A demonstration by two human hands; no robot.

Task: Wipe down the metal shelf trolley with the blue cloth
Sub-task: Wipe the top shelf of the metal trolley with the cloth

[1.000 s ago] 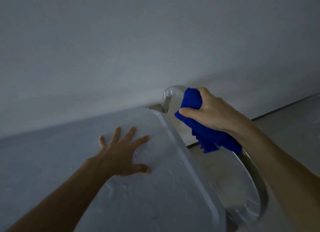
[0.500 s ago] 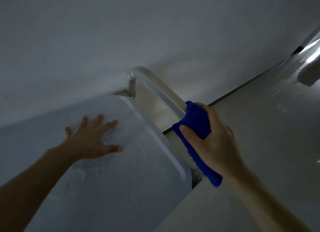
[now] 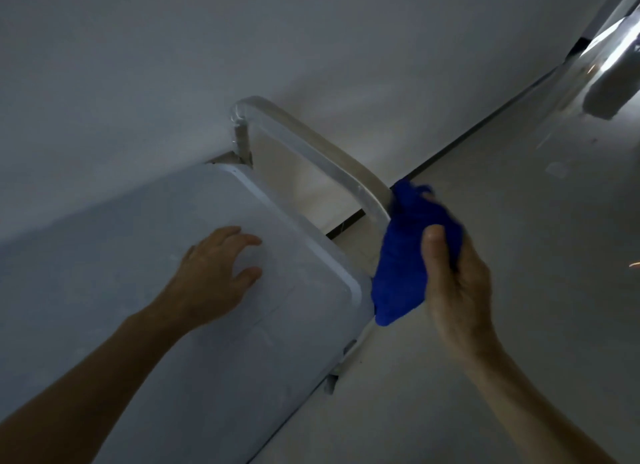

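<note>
Cloth (image 3: 405, 266), bunched blue and fuzzy, sits gripped in right hand (image 3: 457, 283) against the trolley's (image 3: 221, 325) rounded metal handle (image 3: 311, 148). Left hand (image 3: 211, 273) rests, fingers loosely bent, on the smooth flat shelf.

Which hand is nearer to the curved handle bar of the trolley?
Right. The right hand holds the blue cloth against the near end of the handle bar. The left hand rests on the top shelf, apart from the bar.
</note>
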